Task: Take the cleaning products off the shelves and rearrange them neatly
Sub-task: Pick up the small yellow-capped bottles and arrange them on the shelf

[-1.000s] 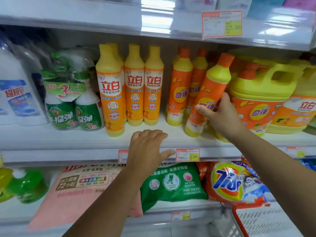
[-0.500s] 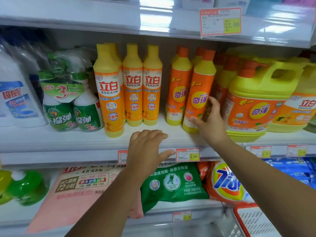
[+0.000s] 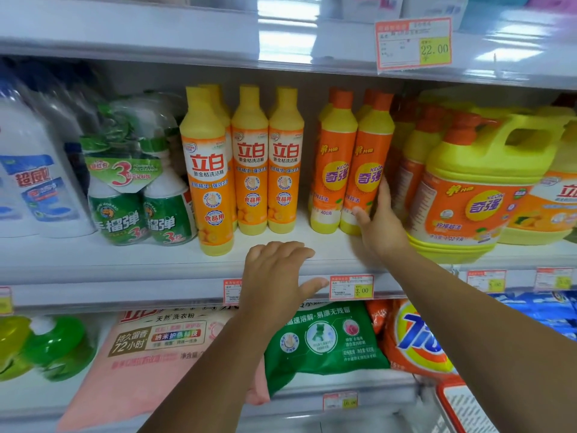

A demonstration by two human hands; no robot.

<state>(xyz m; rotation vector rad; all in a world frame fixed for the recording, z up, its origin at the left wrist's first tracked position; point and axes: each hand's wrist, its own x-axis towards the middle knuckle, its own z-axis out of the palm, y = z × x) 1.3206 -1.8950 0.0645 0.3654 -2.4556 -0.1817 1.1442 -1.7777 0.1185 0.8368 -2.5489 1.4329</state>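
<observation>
An orange dish-soap bottle with a yellow shoulder and orange cap stands upright on the middle shelf. It touches a matching bottle on its left. My right hand holds its lower part, thumb on the front and fingers along the right side. Left of them stand three yellow-orange bottles, with one more set forward near the shelf edge. My left hand rests flat on the shelf's front edge, fingers relaxed, holding nothing.
A big yellow jug and pump bottles crowd the right side. Green spray bottles and a white jug stand at the left. Detergent bags, pink, green and orange, lie on the shelf below. A red basket corner is at bottom right.
My right hand brought the tilted orange bottle leftward and stood it upright against the matching bottle. My left hand stayed on the shelf edge.
</observation>
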